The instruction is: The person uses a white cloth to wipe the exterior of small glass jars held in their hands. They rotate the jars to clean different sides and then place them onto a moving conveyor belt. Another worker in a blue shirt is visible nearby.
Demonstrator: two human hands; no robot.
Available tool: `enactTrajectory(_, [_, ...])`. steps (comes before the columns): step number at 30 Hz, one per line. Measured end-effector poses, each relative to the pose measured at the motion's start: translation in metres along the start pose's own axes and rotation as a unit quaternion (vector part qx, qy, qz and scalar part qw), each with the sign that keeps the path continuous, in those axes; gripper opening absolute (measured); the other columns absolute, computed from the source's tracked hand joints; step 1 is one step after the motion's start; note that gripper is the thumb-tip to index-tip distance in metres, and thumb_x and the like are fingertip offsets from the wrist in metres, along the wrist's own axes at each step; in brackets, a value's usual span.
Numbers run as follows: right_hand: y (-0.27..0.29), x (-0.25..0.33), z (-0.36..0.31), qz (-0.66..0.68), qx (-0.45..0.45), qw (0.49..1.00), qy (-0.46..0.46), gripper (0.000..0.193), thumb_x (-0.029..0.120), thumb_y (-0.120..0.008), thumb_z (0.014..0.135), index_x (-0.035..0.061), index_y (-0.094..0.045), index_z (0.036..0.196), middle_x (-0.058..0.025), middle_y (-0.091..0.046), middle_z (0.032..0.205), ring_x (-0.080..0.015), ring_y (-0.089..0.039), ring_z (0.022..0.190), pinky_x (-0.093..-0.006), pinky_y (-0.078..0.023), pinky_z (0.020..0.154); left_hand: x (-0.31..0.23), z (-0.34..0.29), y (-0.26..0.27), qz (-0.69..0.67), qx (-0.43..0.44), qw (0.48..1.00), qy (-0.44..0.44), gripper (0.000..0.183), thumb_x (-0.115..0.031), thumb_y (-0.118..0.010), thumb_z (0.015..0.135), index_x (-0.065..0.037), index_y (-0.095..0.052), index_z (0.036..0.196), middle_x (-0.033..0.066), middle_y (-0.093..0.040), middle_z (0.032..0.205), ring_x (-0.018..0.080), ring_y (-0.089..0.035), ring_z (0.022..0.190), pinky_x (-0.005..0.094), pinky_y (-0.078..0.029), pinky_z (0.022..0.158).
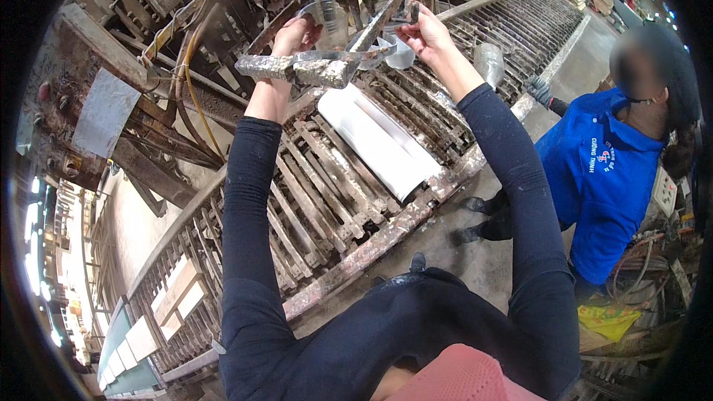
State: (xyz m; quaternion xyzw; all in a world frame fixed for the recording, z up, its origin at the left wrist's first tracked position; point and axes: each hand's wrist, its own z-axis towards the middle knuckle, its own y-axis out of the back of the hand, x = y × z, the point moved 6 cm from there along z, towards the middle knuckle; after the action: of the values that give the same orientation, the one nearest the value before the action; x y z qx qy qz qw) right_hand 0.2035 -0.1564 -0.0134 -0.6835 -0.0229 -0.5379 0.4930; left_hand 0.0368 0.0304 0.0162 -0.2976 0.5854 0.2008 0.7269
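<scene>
Now reaching over slatted metalwork (pixel 318 212) with curled left hand (pixel 297 34) and curled right hand (pixel 426 34); cannot tell whether clamped on the clear plastic (pixel 331 21) between them or merely beside it. Can also see a crusted bar (pixel 301 70) near that plastic and, lying on the metalwork, a white panel (pixel 371 141).

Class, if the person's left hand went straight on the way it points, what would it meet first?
Probably the clear plastic piece just ahead of the left hand; depth is unclear, so they may touch.
</scene>
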Motion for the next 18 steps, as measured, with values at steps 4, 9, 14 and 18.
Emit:
enactTrajectory(4, [0.0031, 0.0020, 0.0001, -0.002, -0.001, 1.000, 0.003, 0.046, 0.005, -0.045, 0.081, 0.0124, -0.034, 0.125, -0.0011, -0.043, 0.059, -0.0111, -0.046, 0.050, -0.0389, -0.052, 0.065, -0.0026, -0.0058, -0.0076, -0.020, 0.023, 0.999, -0.007, 0.013, -0.016, -0.049, 0.081, -0.004, -0.051, 0.084, 0.0032, -0.053, 0.078, 0.0146, -0.054, 0.074, 0.0284, -0.045, 0.068])
enactTrajectory(9, [0.0026, 0.0007, 0.0024, 0.000, 0.007, 1.000, 0.001, 0.046, 0.005, -0.045, 0.081, 0.0137, -0.035, 0.125, -0.0022, -0.044, 0.062, -0.0126, -0.047, 0.053, -0.0395, -0.051, 0.066, -0.0034, -0.0073, -0.0057, -0.031, 0.035, 0.999, -0.019, 0.016, -0.018, -0.050, 0.080, -0.004, -0.052, 0.088, 0.0040, -0.054, 0.081, 0.0140, -0.054, 0.074, 0.0273, -0.046, 0.067])
enactTrajectory(14, [0.0007, -0.0028, 0.0019, 0.020, -0.017, 1.000, -0.013, 0.037, -0.001, -0.042, 0.079, 0.0137, -0.046, 0.112, -0.0025, -0.050, 0.070, -0.0117, -0.048, 0.054, -0.0381, -0.050, 0.071, -0.0018, -0.0046, -0.0007, -0.015, 0.031, 0.999, -0.017, 0.018, -0.018, -0.051, 0.080, -0.004, -0.052, 0.091, 0.0050, -0.055, 0.083, 0.0139, -0.054, 0.074, 0.0274, -0.046, 0.068])
enactTrajectory(18, [0.0054, 0.0010, 0.0057, 0.013, -0.007, 1.000, -0.004, 0.044, 0.006, -0.045, 0.081, 0.0146, -0.038, 0.123, -0.0025, -0.042, 0.061, -0.0147, -0.047, 0.056, -0.0426, -0.050, 0.069, -0.0022, -0.0012, -0.0059, -0.027, 0.051, 0.998, -0.024, 0.017, -0.017, -0.050, 0.080, -0.004, -0.052, 0.090, 0.0049, -0.055, 0.083, 0.0147, -0.054, 0.075, 0.0280, -0.046, 0.070])
